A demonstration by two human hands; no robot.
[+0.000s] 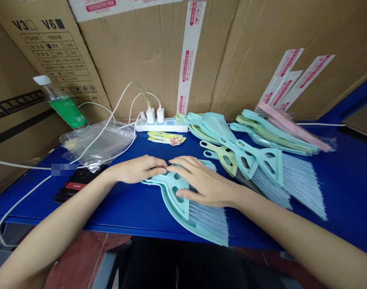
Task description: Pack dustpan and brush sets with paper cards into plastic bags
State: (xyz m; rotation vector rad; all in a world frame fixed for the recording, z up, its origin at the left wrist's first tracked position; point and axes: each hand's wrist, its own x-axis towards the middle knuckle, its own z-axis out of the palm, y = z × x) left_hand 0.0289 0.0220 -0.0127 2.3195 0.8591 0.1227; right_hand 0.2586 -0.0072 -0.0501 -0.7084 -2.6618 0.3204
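Observation:
A light teal hand brush (183, 204) lies on a matching dustpan (192, 228) at the table's near edge, its pale bristles pointing right. My left hand (138, 169) is closed over their handles at the left end, fingers curled on top. My right hand (205, 181) rests over the brush head with its fingers spread, the thumb touching the head near its holes. Both handles are mostly hidden beneath the left fingers. Right of my hands lie more hand brushes, among them a green one (224, 157) and a teal one (269, 162).
Behind the brushes are teal dustpans (215, 126) and plastic-wrapped sets, one with a pink piece (294, 126). A power strip (171, 126) with chargers stands by the cardboard box. Yellow packets (167, 137), clear bags (99, 140), a bottle (65, 108) and white cables are left.

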